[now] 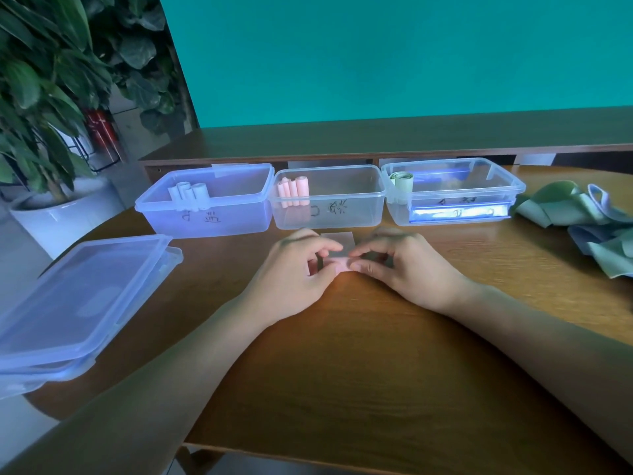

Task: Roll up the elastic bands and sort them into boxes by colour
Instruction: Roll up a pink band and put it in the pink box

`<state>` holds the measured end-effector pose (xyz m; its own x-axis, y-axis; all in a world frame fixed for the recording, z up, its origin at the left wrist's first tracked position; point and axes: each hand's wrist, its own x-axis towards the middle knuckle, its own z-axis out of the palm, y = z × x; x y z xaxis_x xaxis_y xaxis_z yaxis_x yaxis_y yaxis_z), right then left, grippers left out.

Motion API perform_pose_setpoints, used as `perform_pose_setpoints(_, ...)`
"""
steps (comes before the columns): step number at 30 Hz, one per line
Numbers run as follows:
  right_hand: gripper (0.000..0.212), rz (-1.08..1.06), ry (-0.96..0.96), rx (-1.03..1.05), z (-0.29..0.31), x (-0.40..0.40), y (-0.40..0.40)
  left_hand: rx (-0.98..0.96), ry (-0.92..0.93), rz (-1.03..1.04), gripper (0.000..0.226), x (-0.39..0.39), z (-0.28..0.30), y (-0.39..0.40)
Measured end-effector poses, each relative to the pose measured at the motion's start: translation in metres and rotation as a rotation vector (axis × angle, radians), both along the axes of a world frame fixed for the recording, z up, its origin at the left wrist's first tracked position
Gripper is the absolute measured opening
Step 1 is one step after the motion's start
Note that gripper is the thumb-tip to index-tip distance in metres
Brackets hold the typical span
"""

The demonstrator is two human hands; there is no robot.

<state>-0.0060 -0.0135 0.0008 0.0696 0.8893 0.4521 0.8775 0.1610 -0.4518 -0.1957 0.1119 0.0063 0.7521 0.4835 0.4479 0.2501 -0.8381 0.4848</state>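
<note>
A brown wood-grain table (342, 371) fills the lower frame, its near edge curving across the bottom. Behind it runs a darker wooden ledge (376, 135), and above that a flat teal wall (376, 53). At the upper left, a leafy plant (44, 80) stands in a white pot (61, 217) on a pale floor.

At frame centre both hands meet on the table. The left hand (298, 269) and right hand (400, 262) have fingers curled, each pinching an end of a pink band (337, 262) that is partly rolled; its flat tail lies on the table just beyond the fingertips.

Three clear boxes sit in a row across the middle of the frame, touching or nearly so. The left box (209, 217) holds white rolls (188, 193), the middle box (329, 214) holds pink rolls (294, 192), and the right box (452, 204) holds one green roll (402, 181) in its left corner. Each box front bears handwriting I cannot read.

At the right edge lies a loose heap of bands (589, 224), green and pale blue. At the lower left, stacked lids (78, 303) overhang the table edge.
</note>
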Motion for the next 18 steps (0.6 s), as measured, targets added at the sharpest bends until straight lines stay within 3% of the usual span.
perform_pose_setpoints(8,0.024,-0.021,-0.067,0.011,-0.001,0.003,0.009,-0.01,0.031,0.025,0.014,0.003,-0.001,0.005)
perform_pose_setpoints(18,0.021,-0.035,-0.024,0.009,-0.003,0.008,0.016,-0.009,-0.005,0.047,0.027,0.005,-0.002,0.009)
